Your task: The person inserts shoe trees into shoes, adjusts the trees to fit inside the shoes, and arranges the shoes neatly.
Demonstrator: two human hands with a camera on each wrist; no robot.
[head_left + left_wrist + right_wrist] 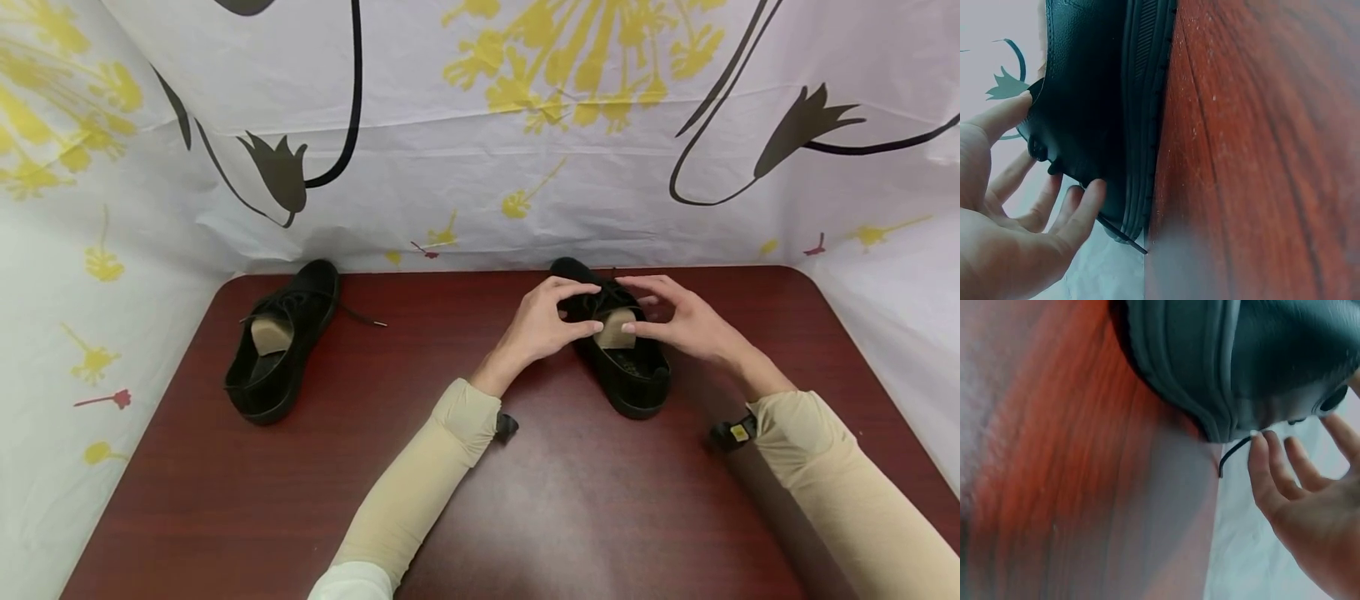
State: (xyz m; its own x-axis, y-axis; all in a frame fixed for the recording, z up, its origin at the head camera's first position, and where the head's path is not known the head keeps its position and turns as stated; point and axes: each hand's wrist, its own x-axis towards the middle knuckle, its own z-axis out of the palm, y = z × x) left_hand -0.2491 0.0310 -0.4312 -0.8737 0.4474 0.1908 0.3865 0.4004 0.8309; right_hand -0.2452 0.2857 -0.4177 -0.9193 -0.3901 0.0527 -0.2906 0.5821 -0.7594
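Observation:
A black lace-up shoe lies on the right half of the table, its heel towards me. Between both hands shows the beige inner side of its tongue. My left hand is at the shoe's left side, thumb by the tongue and fingertips against the laced front in the left wrist view. My right hand mirrors it on the other side, its thumb tip near the tongue's right edge. In the right wrist view its fingertips are beside a dark lace end. Thumbs and fingers stand apart on both hands.
Another black shoe stands at the table's left, one lace trailing right. The reddish-brown table meets a white patterned cloth at the back and sides. Wrist cameras sit under both sleeves.

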